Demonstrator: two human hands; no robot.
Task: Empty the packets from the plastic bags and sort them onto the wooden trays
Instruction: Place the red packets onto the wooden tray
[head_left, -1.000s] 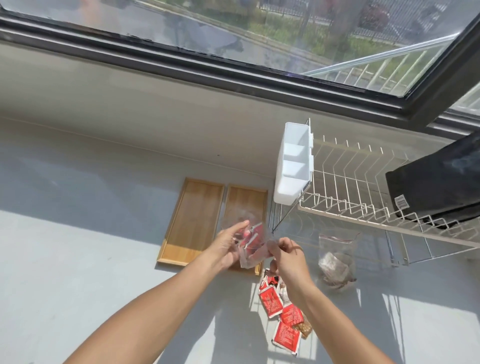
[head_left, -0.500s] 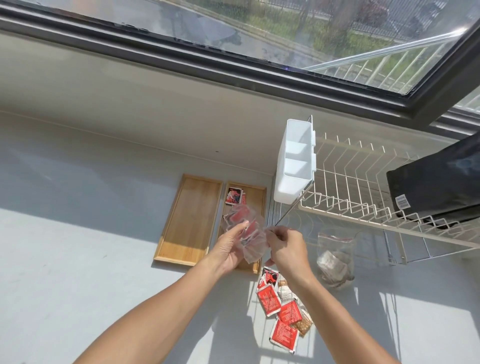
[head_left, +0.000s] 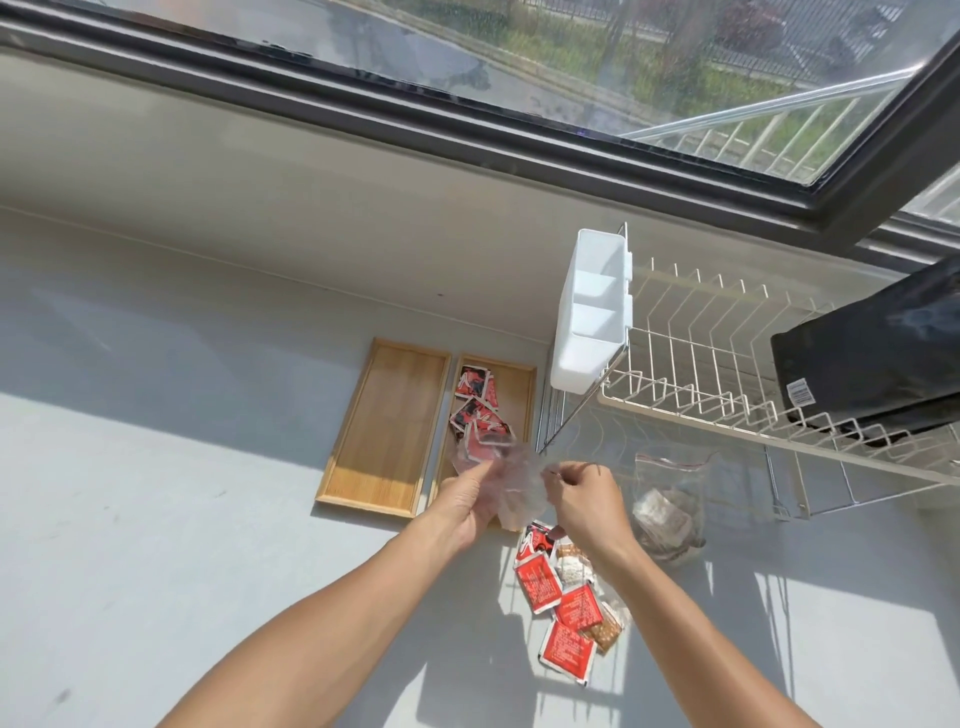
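Two wooden trays lie side by side on the counter. The left tray (head_left: 384, 426) holds nothing. On the right tray (head_left: 523, 400) lie several red-and-black packets (head_left: 478, 408). Over the near end of that tray my left hand (head_left: 470, 501) and my right hand (head_left: 584, 501) both grip a crumpled clear plastic bag (head_left: 511, 480), its mouth tipped toward the packets. A loose pile of red and brown packets (head_left: 563, 597) sits on the counter just below my right hand. A second clear bag (head_left: 667, 506) with pale and brown packets inside stands to the right.
A white wire dish rack (head_left: 727, 405) with a white plastic cutlery holder (head_left: 592, 312) stands at the right. A black bag (head_left: 872, 364) rests on the rack. The wall and window sill run behind the trays.
Red-and-black packets have dropped out of the bag onto the right tray, which was bare one second ago. The bag in my hands is now crumpled and looks empty.
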